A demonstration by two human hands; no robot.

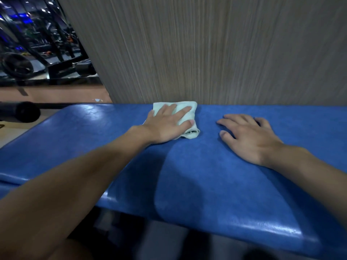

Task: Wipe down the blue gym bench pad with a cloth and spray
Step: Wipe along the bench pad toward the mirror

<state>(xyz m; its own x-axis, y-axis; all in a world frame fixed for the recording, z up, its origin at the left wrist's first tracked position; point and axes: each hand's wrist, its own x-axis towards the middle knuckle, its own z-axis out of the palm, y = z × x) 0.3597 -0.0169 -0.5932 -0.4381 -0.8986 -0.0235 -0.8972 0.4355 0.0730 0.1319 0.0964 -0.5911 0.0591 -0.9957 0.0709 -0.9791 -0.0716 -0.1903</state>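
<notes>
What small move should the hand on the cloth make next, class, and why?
Probably draw the folded cloth back toward the near edge. The left hand presses it flat at the far edge of the blue pad, right by the wood-grain wall, so no pad lies ahead. The right hand rests flat on the pad.

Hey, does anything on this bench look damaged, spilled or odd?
Nothing stands out. The blue pad looks intact, the folded cloth lies flat under the left hand, and the right hand rests on the pad.
</notes>
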